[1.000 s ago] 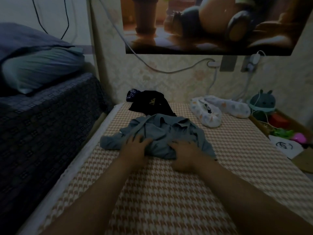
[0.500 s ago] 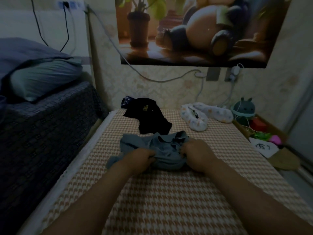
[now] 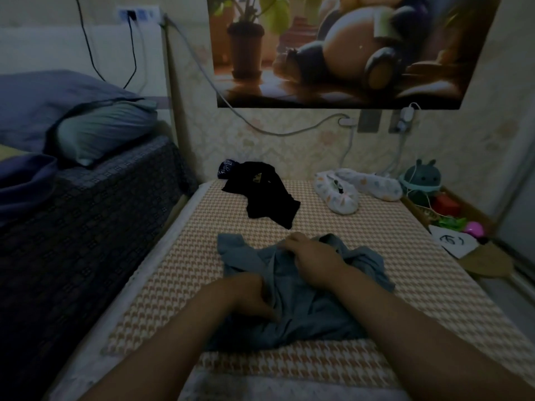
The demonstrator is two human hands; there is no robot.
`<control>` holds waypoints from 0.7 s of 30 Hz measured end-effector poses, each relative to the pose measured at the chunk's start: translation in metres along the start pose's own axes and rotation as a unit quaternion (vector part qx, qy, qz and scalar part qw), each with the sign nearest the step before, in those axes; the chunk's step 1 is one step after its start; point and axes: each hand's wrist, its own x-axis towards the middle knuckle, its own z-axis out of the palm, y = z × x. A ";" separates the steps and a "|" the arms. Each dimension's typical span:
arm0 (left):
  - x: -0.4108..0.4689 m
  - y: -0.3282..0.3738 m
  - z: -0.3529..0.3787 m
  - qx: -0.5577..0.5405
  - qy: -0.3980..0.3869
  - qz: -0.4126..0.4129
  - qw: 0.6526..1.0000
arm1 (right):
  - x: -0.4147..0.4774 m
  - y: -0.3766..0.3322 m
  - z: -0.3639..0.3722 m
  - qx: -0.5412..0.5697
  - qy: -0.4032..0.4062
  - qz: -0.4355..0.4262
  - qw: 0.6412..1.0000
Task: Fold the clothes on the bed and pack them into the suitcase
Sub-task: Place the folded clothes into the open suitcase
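A crumpled grey-blue shirt (image 3: 304,302) lies on the houndstooth-patterned bed (image 3: 202,256) right in front of me. My left hand (image 3: 249,296) lies on the shirt's left part with its fingers pinching a fold of the cloth. My right hand (image 3: 314,256) grips the shirt near its collar at the far edge. A black garment (image 3: 269,198) lies further back on the bed, and a white patterned garment (image 3: 353,189) lies at the back right. No suitcase is in view.
A higher bed with a dark cover (image 3: 72,227) and pillows (image 3: 101,131) borders the left side. At the right edge sit a round plush toy (image 3: 422,178), small toys and a paper (image 3: 451,241). Cables hang along the wall behind.
The grey-blue shirt has been pulled toward me. My left hand moved nearer along the shirt's left side, and my right hand shifted to the collar area.
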 end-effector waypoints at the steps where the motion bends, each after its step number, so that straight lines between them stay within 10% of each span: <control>1: 0.002 -0.001 0.003 0.029 -0.009 -0.014 0.999 | 0.007 -0.003 0.006 -0.010 -0.011 -0.006 1.000; 7: 0.013 -0.022 -0.022 0.014 0.050 -0.012 0.999 | 0.042 0.003 0.019 -0.073 -0.063 0.138 0.986; 13: 0.030 -0.064 -0.057 -0.135 0.137 -0.066 0.979 | 0.068 0.030 0.017 0.081 0.164 0.219 0.958; 18: 0.069 -0.059 -0.080 -0.212 0.474 -0.108 0.848 | 0.086 0.036 0.012 0.294 0.306 0.233 0.875; 21: 0.096 -0.067 -0.089 -0.298 0.507 -0.018 0.809 | 0.092 0.032 0.001 0.370 0.259 0.142 0.881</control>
